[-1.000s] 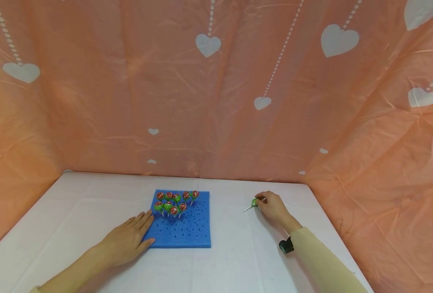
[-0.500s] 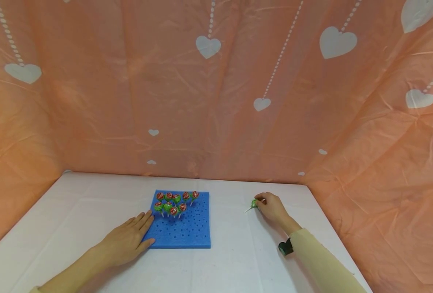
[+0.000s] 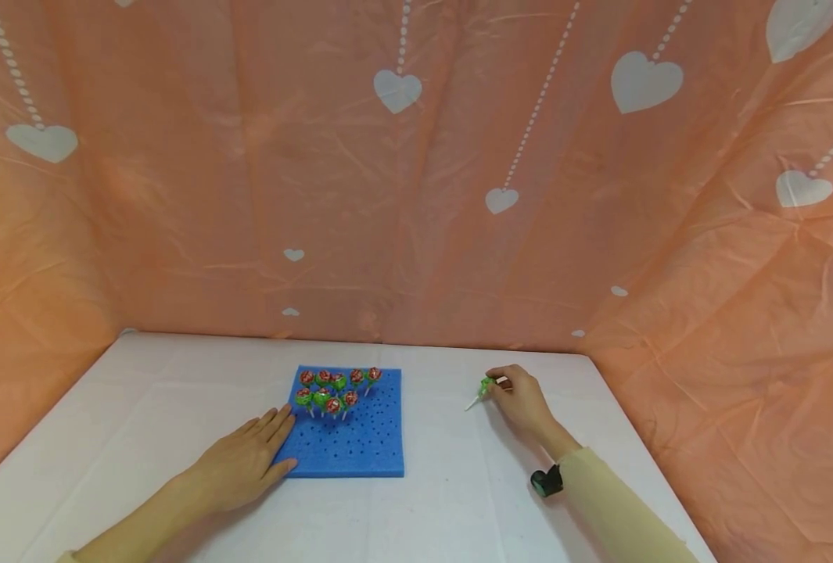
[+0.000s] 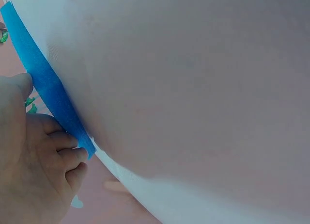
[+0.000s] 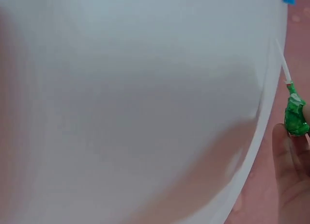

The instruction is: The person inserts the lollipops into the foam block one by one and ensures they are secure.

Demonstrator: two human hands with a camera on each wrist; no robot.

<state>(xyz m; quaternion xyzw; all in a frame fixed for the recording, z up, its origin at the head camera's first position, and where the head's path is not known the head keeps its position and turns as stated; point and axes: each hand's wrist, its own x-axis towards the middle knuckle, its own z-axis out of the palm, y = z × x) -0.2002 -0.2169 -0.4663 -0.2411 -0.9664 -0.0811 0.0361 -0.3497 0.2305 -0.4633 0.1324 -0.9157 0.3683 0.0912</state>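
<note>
A blue foam board (image 3: 360, 450) dotted with small holes lies on the white table. Several lollipops (image 3: 333, 405) in red and green wrappers stand upright by their sticks in its back half. My left hand (image 3: 243, 461) rests on the board's left edge with fingers straight, and the left wrist view has that hand (image 4: 41, 161) at the blue board's side (image 4: 48, 83). To the right of the board, my right hand (image 3: 522, 399) pinches a green-wrapped lollipop (image 3: 485, 387) by its head. Its white stick points down and left; the right wrist view shows the lollipop (image 5: 295, 115) at the fingertips.
The white tabletop (image 3: 444, 500) spreads around the board and between the hands. An orange curtain (image 3: 416, 234) with white hearts encloses the back and sides. A dark band (image 3: 547, 481) sits at the right wrist by the beige sleeve (image 3: 620, 500).
The lollipop in my right hand has shifted slightly left, its stick tilting more steeply downward. My left hand stays in place on the board.
</note>
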